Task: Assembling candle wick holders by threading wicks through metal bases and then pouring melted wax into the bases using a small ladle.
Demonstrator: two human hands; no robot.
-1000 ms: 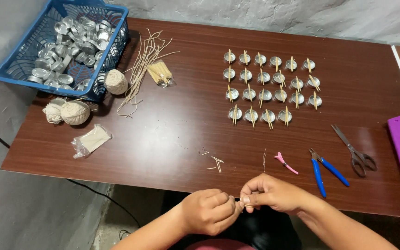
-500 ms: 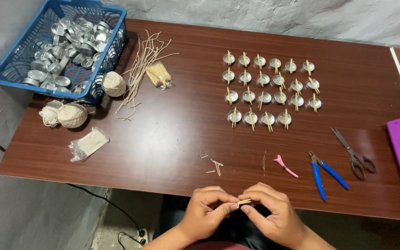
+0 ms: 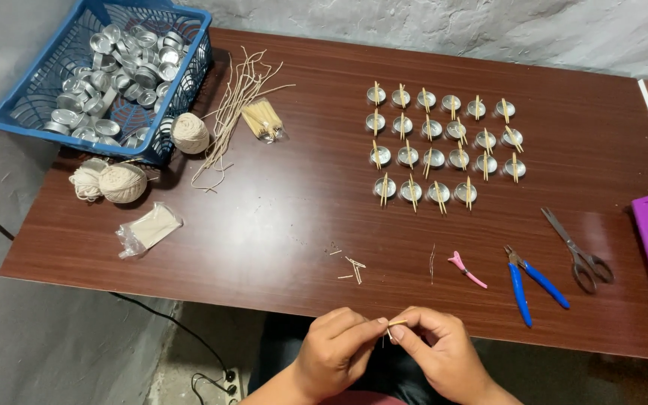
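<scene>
Just below the near edge of the brown table (image 3: 279,225), the left hand (image 3: 335,360) and right hand (image 3: 433,356) meet fingertip to fingertip, both pinching a short wooden stick (image 3: 397,323) lying crosswise between them, equally near each.

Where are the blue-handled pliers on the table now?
In the head view, the blue-handled pliers lie near the table's front edge on the right, between the pink clip and the scissors.

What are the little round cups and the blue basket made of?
The little cups look like thin shiny metal, since they are silvery and reflect light. The blue basket looks like moulded plastic, going by its even colour and open grid walls.
</scene>
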